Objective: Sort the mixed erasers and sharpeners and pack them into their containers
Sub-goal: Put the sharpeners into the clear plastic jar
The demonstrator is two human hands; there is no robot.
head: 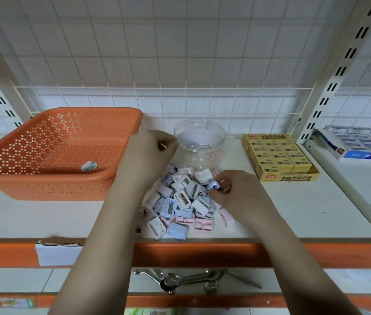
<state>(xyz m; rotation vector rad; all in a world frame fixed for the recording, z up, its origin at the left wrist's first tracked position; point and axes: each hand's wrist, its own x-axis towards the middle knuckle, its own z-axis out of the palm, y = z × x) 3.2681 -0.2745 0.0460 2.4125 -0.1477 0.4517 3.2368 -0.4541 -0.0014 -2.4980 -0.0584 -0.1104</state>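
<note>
A pile of small white, blue and pink sharpeners (180, 201) lies on the white shelf in front of me. Behind it stands a clear round jar (199, 142), open, with a pink piece inside. My left hand (146, 153) hovers beside the jar's left rim, fingers curled; what it holds is hidden. My right hand (236, 192) rests on the pile's right side and pinches a blue sharpener (214, 185). A yellow box (280, 156) of 2B erasers sits to the right. One eraser (89, 165) lies in the orange basket (43, 178).
The perforated orange basket takes up the left of the shelf. A slotted upright (330, 87) divides this bay from the right one, where a blue and white box (359, 142) sits. Metal spoons (180, 280) lie on the shelf below. A wire grid backs the shelf.
</note>
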